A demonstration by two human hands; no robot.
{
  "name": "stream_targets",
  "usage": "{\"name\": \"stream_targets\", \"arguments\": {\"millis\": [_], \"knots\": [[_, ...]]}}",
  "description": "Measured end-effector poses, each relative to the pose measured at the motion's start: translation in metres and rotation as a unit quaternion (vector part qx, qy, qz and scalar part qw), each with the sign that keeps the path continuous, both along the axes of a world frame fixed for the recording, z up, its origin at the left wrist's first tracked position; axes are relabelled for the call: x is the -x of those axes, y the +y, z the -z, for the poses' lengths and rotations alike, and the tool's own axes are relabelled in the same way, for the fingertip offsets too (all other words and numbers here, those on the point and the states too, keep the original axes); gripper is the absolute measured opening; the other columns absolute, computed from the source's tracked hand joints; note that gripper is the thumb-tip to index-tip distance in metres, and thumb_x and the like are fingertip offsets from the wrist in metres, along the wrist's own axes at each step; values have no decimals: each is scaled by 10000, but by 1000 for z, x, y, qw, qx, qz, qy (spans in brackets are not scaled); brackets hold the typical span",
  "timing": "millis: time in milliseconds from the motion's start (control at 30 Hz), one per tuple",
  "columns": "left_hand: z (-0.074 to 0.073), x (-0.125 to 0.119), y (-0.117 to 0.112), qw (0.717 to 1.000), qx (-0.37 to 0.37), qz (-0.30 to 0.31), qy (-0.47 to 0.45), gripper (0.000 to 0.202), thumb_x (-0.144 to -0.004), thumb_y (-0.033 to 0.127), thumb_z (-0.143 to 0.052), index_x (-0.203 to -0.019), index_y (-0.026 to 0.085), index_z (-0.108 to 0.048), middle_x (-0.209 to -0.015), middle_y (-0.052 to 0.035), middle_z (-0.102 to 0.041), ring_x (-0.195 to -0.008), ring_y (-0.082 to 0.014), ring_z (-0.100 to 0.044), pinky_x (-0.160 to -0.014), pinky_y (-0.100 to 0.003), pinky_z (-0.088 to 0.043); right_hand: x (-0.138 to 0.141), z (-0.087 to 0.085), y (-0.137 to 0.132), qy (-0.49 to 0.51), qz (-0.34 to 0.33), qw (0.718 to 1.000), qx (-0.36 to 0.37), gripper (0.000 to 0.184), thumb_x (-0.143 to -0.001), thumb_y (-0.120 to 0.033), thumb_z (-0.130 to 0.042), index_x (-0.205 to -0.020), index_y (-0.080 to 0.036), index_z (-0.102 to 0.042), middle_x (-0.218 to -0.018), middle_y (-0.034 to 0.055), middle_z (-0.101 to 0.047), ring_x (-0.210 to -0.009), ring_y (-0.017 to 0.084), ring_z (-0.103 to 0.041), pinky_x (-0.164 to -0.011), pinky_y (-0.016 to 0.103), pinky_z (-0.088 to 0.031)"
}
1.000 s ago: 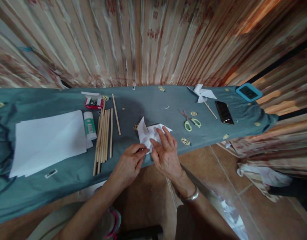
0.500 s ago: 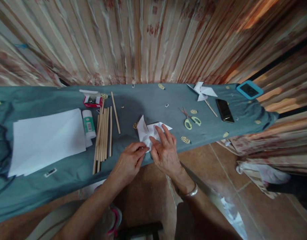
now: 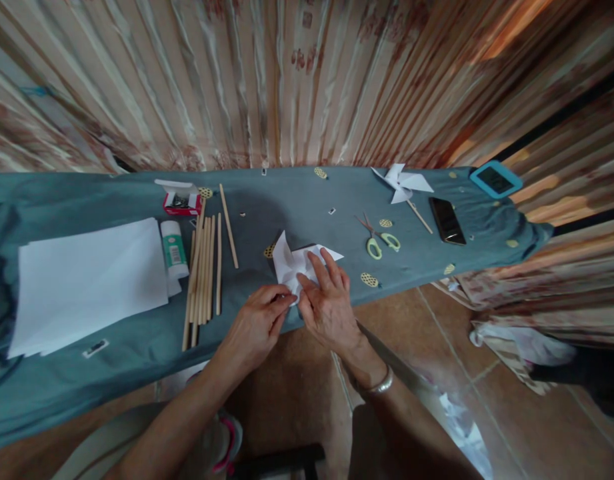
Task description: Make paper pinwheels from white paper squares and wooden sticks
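A partly folded white paper piece [image 3: 294, 261] lies near the front edge of the teal-covered table [image 3: 297, 200]. My left hand [image 3: 259, 327] pinches the paper's near corner with thumb and fingertips. My right hand [image 3: 329, 303] lies on the paper with its fingers stretched out flat, pressing it down. One flap of the paper stands up at the left.
Several wooden sticks [image 3: 204, 267] lie left of my hands, with a glue stick [image 3: 174, 248], a red box [image 3: 179, 198] and a stack of white sheets [image 3: 89, 283] further left. To the right lie scissors [image 3: 379, 240], a finished paper pinwheel [image 3: 401, 181], a black phone [image 3: 447, 220] and a blue-cased device [image 3: 494, 180].
Both hands stay on the paper with only slight finger shifts. The view has drifted a little.
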State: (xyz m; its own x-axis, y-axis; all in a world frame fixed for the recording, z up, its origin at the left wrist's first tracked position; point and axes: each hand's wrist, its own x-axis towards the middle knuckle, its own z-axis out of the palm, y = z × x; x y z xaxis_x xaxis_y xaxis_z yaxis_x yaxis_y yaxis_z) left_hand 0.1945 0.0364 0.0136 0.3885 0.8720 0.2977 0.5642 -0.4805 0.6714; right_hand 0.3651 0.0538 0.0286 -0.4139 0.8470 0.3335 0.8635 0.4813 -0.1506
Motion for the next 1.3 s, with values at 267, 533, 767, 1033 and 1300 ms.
{"name": "stream_targets", "arguments": {"millis": [267, 533, 767, 1033, 1300], "knots": [[0, -1, -1, 1000, -2, -7, 14, 299, -924, 152, -428, -1070, 196, -685, -1047, -79, -646, -978, -194, -616, -882, -365, -537, 0, 2, 5, -15, -13, 1000, 5, 271, -895, -187, -459, -1083, -166, -653, -1459, 121, -449, -1450, 302, -191, -1064, 473, -307], [2, -1, -4, 1000, 3, -20, 7, 295, -927, 151, -432, -1093, 199, -671, -1081, -82, -635, -1011, -196, -610, -902, -372, -531, -6, 1, 11, -10, -31, 999, 23, 279, -899, -175, -442, -1054, -172, -674, -1465, 110, -443, -1456, 295, -166, -1090, 487, -291], [1, -1, -5, 1000, 3, -18, 12, 302, -930, 150, -423, -1107, 181, -664, -1084, -90, -627, -1012, -196, -603, -901, -361, -523, -5, 4, 10, -9, -26, 999, 15, 276, -904, -195, -453, -1048, -183, -688, -1466, 82, -446, -1463, 284, -143, -1118, 490, -262], [1, -1, -4, 1000, -7, -8, 20, 295, -915, 136, -423, -1082, 148, -666, -1058, -101, -624, -989, -211, -599, -892, -374, -521, -13, -6, 10, 40, -19, 999, 30, 376, -876, -119, -443, -1158, -229, -666, -1508, 44, -390, -1460, 288, -169, -1102, 526, -301], [5, 0, -5, 999, -29, -8, 30, 282, -911, 132, -430, -1093, 164, -642, -1065, -95, -627, -988, -213, -604, -878, -390, -528, -45, -6, 23, 300, 39, 951, 69, 360, -907, -196, -417, -1152, -253, -675, -1393, 40, -537, -1347, 225, -427, -1114, 470, -349]]}}
